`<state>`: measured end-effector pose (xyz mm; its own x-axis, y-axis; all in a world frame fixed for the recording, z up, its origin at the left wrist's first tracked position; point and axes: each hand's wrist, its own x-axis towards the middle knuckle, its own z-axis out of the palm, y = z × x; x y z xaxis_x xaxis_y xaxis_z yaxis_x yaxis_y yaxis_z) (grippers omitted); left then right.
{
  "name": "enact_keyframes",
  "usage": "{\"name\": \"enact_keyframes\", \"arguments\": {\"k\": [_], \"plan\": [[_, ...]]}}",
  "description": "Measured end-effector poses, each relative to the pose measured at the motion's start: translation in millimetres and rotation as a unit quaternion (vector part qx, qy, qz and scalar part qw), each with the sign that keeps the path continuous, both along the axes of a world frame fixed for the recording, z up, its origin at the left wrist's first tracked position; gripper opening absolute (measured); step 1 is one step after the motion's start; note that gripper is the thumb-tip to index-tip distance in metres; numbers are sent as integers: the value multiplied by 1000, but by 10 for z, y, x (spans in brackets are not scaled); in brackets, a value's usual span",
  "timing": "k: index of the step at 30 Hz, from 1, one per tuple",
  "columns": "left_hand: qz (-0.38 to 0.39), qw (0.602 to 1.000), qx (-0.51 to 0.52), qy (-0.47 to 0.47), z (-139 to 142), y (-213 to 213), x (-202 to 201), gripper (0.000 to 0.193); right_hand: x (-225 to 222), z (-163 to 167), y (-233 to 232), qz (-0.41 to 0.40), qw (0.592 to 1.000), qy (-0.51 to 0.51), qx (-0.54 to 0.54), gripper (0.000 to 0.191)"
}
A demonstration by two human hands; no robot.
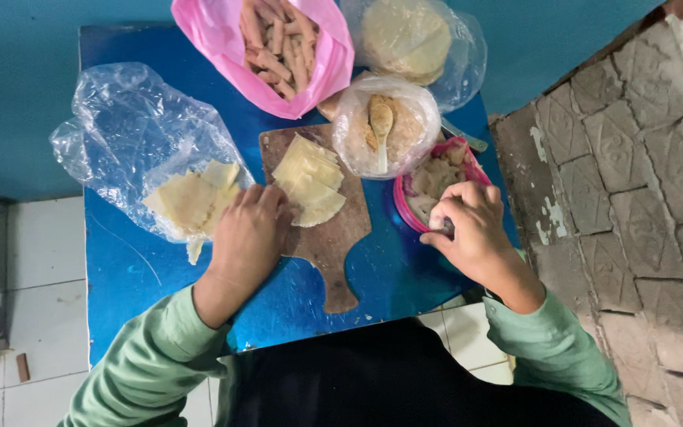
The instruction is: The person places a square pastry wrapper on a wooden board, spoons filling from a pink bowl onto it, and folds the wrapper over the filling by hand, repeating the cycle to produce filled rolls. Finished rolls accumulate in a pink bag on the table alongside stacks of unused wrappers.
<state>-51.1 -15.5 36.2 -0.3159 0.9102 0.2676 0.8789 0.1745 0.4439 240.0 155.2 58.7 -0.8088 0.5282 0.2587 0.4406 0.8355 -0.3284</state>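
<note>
My left hand (249,233) rests palm down on the left edge of a brown wooden cutting board (333,237), touching a stack of pale dough wrapper pieces (310,180). My right hand (472,229) is curled at the near rim of a pink bowl (405,215) of whitish filling, its fingers pinched on a small dark object that I cannot make out. Both sleeves are light green.
A clear plastic bag (132,134) with more wrappers lies at the left. At the back stand a pink bag of brown sticks (282,47), a bag of round wrappers (409,35) and a bag with a wooden spoon (381,126). A stone wall (626,182) stands to the right of the blue table (136,269).
</note>
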Motion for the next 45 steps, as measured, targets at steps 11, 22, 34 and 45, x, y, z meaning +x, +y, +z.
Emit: {"name": "enact_keyframes", "arguments": {"k": [11, 22, 34, 45], "plan": [[33, 998, 30, -48, -90, 78, 83, 19, -1125, -52, -413, 97, 994, -30, 42, 66], [45, 996, 36, -65, -148, 93, 79, 18, -1093, 22, -306, 103, 987, -104, 63, 34], [46, 997, 30, -63, -103, 92, 78, 17, -1307, -350, -225, 50, 917, -150, 365, 73], [48, 997, 30, -56, -101, 95, 86, 16, -1149, -142, -406, 95, 985, -84, 119, 74]]}}
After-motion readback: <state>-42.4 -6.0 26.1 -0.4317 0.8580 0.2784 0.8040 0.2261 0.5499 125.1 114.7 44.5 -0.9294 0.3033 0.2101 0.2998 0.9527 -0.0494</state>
